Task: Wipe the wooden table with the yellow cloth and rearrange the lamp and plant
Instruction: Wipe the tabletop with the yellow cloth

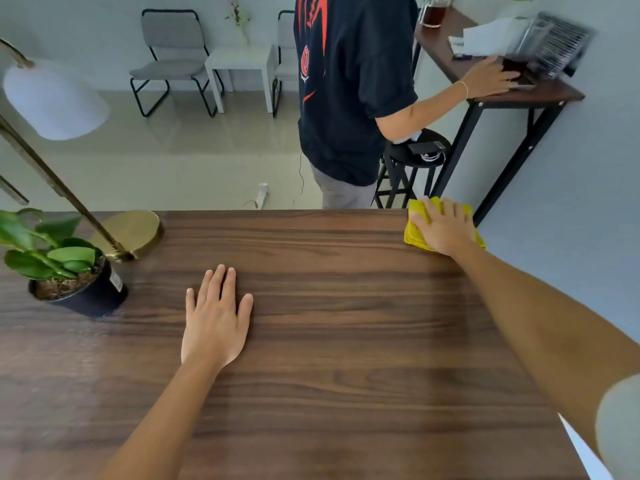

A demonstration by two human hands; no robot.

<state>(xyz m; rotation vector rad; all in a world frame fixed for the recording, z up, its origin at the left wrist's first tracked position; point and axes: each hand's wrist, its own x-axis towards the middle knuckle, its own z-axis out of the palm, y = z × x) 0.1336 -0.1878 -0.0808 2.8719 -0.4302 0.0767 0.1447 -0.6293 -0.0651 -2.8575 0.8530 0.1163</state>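
- Wooden table (329, 393): dark, streaked grain, fills the lower part of the view. Its far edge runs across the frame, its right edge slants down toward the near right corner.
- Yellow cloth (417, 225): folded into a pad, lying flat on the table at the far right corner, reaching both edges there.
- Right hand (445, 228): palm down on top of the cloth, fingers extended and slightly spread, pressing it flat rather than closed around it. The forearm stretches from the near right across the table's right side.
- Left hand (216, 322): flat on the bare wood near the table's middle, palm down, fingers straight and close together, holding nothing.
- Lamp (133, 233): round brass base stands at the far edge on the left. A thin brass stem rises at a slant to the upper left; the white shade hangs above, beyond the table's far edge.
- Plant (52, 252): broad green leaves in a black pot with a small white label, standing just in front of the lamp base at the left side. Whether pot and base touch cannot be told.
- Both hands are well apart from the lamp and plant.
- Beyond the table: a second person (353, 88) in a dark shirt with red print, one hand on a narrow side desk (540, 93) against the right wall.
- Black stool (412, 164) stands beside that desk.
- 2 grey chairs, one of them (171, 60) in full view, flank a small white table (242, 62) at the back wall.
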